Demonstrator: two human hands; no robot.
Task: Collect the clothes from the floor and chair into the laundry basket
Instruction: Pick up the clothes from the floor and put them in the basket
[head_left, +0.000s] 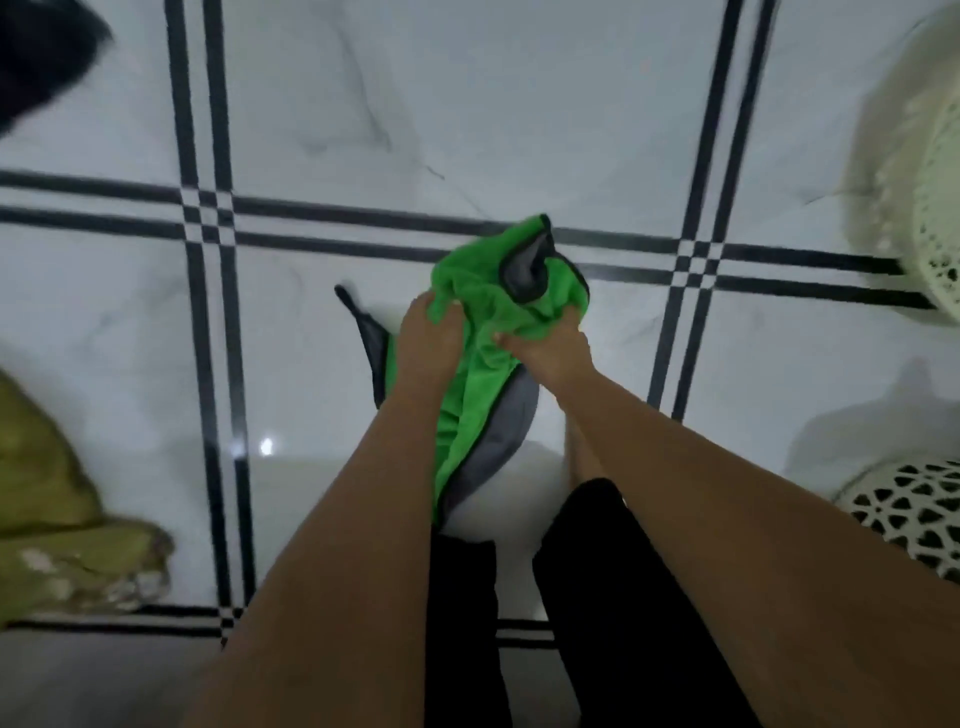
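Note:
A green cloth with a grey underside and dark trim (498, 291) is bunched in the middle of the view, held above the white marble floor. My left hand (428, 340) grips its left part and my right hand (550, 353) grips its right part. The cloth's lower end hangs down between my forearms. A cream perforated laundry basket (924, 171) stands at the right edge, blurred. An olive-green garment (57, 525) lies on the floor at the lower left. A dark garment (41, 57) shows in the top left corner.
The floor (467, 130) is white marble tile with double black lines. A white latticed plastic surface (914, 514) sits at the lower right. My black trouser legs (587, 582) and a bare foot are below the cloth.

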